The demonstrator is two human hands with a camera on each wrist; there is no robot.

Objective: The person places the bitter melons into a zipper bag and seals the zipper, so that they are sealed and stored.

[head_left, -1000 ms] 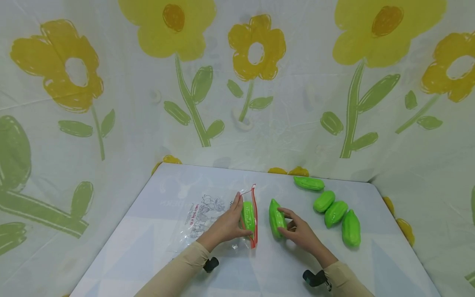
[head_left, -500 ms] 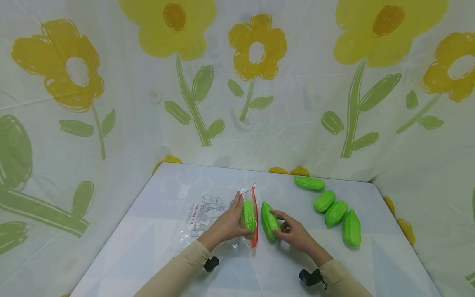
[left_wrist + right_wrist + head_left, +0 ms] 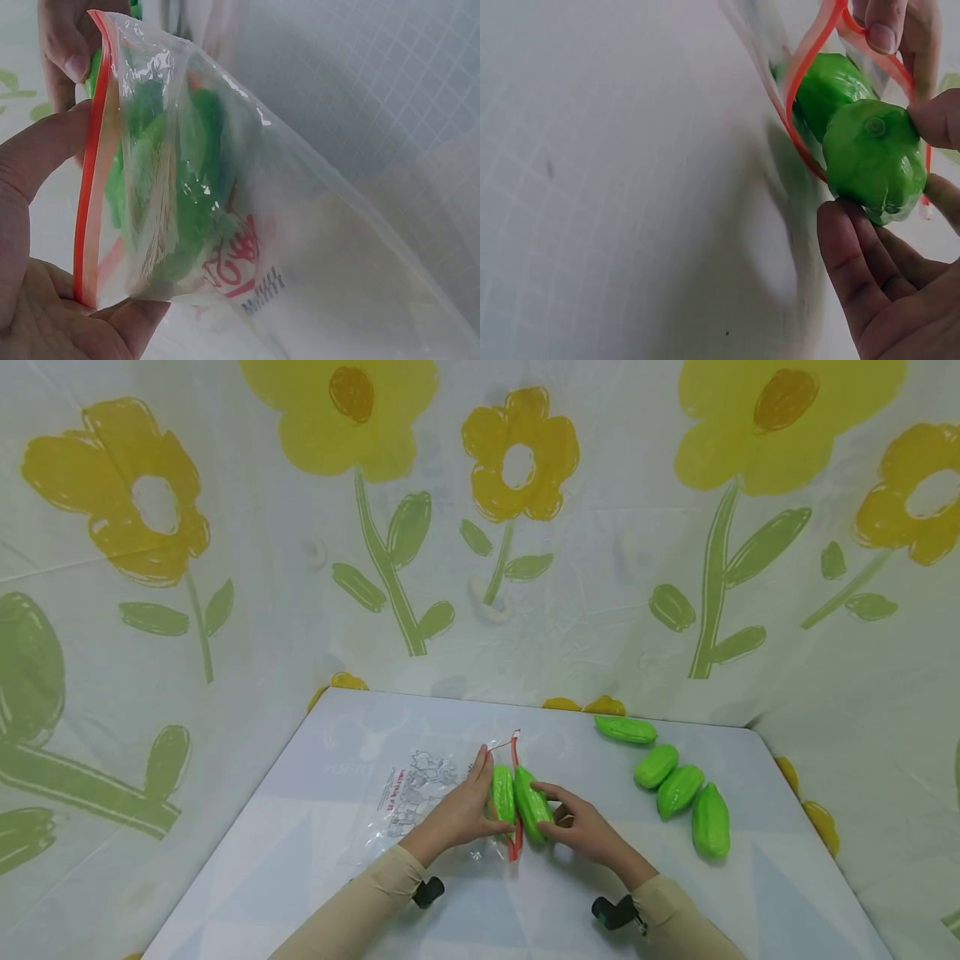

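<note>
My left hand (image 3: pixel 461 814) grips a clear zip bag (image 3: pixel 300 247) by its red-edged mouth, thumb and fingers spread to either side. The mouth gapes in the right wrist view. Inside, close to the opening, lies a glossy green ribbed vegetable (image 3: pixel 829 82), pointed and perhaps plastic. A second green ribbed vegetable (image 3: pixel 874 154) is pinched between the thumb and fingers of my right hand (image 3: pixel 585 831). It lies at the bag's red rim, side by side with the first. Its far end is hidden in the right wrist view.
Several more green vegetables lie on the white table (image 3: pixel 780 877) to the right, one of them (image 3: pixel 626 729) near the back edge. A flower-printed curtain (image 3: pixel 585 635) stands behind the table. Black camera mounts (image 3: pixel 615 912) show at both wrists.
My right hand has moved left with the green vegetable, from beside the bag up to its red mouth. The left hand and the bag have stayed nearly still.
</note>
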